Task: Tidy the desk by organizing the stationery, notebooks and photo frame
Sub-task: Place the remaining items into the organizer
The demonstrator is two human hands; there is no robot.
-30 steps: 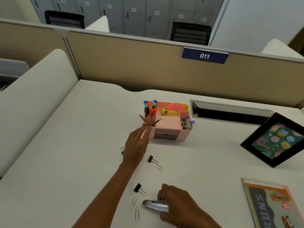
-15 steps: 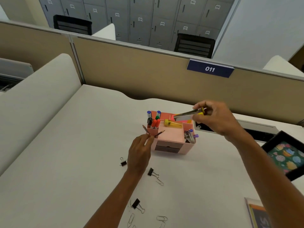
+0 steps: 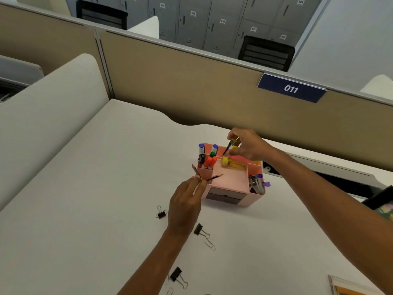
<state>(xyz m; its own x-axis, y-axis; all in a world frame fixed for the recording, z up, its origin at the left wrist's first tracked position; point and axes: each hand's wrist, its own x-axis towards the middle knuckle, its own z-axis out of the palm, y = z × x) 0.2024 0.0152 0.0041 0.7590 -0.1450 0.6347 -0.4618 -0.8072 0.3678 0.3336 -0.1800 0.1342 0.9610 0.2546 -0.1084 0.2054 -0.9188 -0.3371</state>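
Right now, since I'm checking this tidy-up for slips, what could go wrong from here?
The right hand holds a slim item, hard to identify, over the back of the pink organizer; it may bump the upright markers. The pencils that the left hand pinches lean outward at the front corner and could tip out. The left forearm runs beside loose binder clips and might sweep them.

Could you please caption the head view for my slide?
Left hand grips pencils at pink organizer; right hand holds stapler above it.
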